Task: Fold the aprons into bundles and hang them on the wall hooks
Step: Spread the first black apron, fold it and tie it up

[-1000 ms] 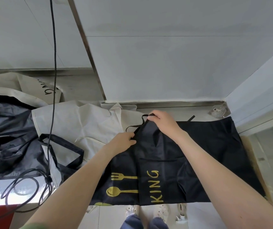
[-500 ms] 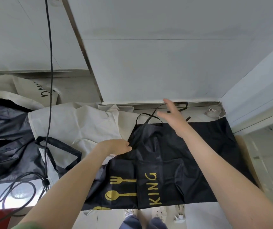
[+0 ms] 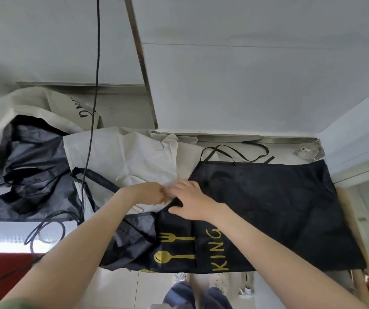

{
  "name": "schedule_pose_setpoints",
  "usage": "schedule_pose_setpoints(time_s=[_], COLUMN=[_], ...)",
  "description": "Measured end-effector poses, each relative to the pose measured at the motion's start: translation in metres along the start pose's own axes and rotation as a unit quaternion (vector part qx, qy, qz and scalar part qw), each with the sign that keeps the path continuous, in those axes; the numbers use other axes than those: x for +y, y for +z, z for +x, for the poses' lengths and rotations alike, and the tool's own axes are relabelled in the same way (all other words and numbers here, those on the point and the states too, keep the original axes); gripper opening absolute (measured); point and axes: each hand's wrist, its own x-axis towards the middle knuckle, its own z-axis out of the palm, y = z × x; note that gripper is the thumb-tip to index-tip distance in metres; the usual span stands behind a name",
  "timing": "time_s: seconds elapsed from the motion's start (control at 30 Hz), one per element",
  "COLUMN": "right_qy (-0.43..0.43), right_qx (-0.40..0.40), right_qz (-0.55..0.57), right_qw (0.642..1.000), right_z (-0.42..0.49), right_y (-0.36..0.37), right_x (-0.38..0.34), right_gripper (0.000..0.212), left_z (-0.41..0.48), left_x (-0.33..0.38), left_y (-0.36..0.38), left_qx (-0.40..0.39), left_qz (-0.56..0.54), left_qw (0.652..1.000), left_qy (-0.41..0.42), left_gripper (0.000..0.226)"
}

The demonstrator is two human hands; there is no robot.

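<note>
— What are the hands doing?
— On my feed the right hand (image 3: 191, 202) pinches the left edge of the black apron (image 3: 268, 208), a fold of it between thumb and fingers. The left hand (image 3: 151, 192) is curled just beside it; I can't tell whether it holds anything.
— And the apron?
— It lies flat and smooth on the steel counter (image 3: 0, 237), with the gold print (image 3: 177, 238) near and a thin strap (image 3: 237, 154) looped far. Creased cream cloth (image 3: 130, 157) lies to the left, and crumpled dark cloth (image 3: 29, 166) beyond it.

Left hand's fingertips (image 3: 163, 195) blurred, grip unclear.
</note>
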Motion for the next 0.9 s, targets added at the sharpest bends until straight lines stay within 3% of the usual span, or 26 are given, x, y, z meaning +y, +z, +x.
schedule_pose_setpoints(time_s=[0.13,0.23,0.4,0.5,0.67,0.8,0.9], right_qy=[-0.046,-0.05,0.038,0.072,0.099,0.051,0.034], right_qx=[-0.073,-0.099,-0.107,-0.136,-0.145,-0.106,-0.072], right_qz=[0.019,0.012,-0.028,-0.006,0.043,0.125,0.176], right_qw=[0.996,0.994,0.993,0.988,0.983,0.985,0.981], right_z=[0.009,0.021,0.042,0.052,0.064,0.069,0.079], right_y=[0.025,0.037,0.054,0.062,0.069,0.066,0.064], right_x=[-0.032,-0.059,-0.093,-0.104,-0.111,-0.128,-0.143], right_gripper=[0.045,0.049,0.051,0.039,0.019,0.006,0.016], left_z=[-0.028,-0.048,-0.085,-0.094,-0.096,-0.095,-0.098], left_x=[-0.046,-0.091,-0.14,-0.158,-0.175,-0.182,-0.185], left_y=[0.003,0.007,0.009,0.016,0.023,0.017,0.019], left_qx=[-0.104,-0.132,-0.045,0.041,0.113,0.064,-0.026], left_qz=[-0.018,0.002,0.076,0.04,-0.031,-0.116,-0.248], left_qw=[0.986,0.978,0.988,0.993,0.992,0.991,0.968], left_qy=[-0.127,-0.164,-0.124,-0.104,-0.049,-0.003,0.012], left_gripper=[0.03,0.029,0.017,0.035,0.033,0.024,0.031])
